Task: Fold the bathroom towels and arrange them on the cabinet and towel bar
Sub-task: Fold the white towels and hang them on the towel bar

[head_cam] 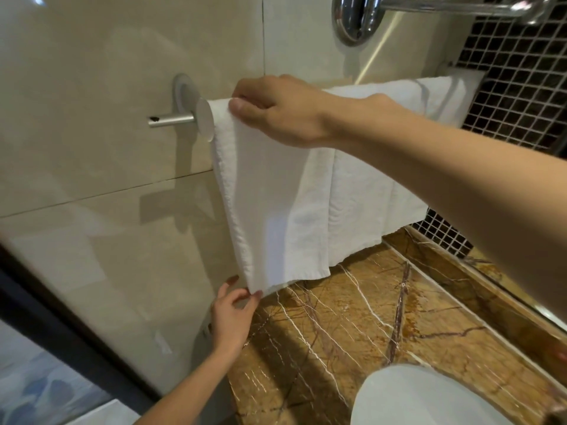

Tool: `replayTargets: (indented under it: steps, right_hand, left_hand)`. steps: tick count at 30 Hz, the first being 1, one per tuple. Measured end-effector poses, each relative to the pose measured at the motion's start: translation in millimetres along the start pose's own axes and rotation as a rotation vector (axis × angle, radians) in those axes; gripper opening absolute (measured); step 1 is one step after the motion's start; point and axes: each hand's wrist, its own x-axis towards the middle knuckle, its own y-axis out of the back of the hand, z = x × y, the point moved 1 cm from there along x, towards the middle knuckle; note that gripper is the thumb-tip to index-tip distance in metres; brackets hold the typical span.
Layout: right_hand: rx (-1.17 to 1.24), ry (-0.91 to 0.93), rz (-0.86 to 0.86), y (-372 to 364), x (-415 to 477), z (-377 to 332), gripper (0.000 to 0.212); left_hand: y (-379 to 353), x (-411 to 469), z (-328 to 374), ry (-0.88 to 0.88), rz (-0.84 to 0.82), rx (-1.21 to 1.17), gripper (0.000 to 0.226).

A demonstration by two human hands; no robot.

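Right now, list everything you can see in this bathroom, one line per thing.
Towel: one, white, draped over the towel bar.
Towel bar: one, silver, on the beige tiled wall.
Chrome fixture: one, top of the wall.
Mosaic tiles: dark, right wall.
Marble floor: brown, veined, below.
Round white object: one, bottom right, identity unclear.
Right hand: grip on the towel's top edge at the bar.
Left hand: pinching the towel's lower corner.
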Motion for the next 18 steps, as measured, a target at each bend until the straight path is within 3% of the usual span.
replayTargets:
  steps: [3,9,18]
  right_hand:
    - [0.021,-0.007,-0.009,1.0,1.1,-0.1,0.033]
    - [0.023,-0.025,-0.027,1.5,0.2,-1.1,0.034]
    - [0.037,-0.041,-0.035,3.1,-0.7,-3.5,0.035]
  left_hand:
    - [1.9,5.8,-0.3,-0.059,-0.023,0.008,0.024]
    - [-1.0,7.6,7.3,-0.043,-0.09,-0.113,0.013]
    - [-0.6,3.3,4.6,0.028,0.113,-0.282,0.021]
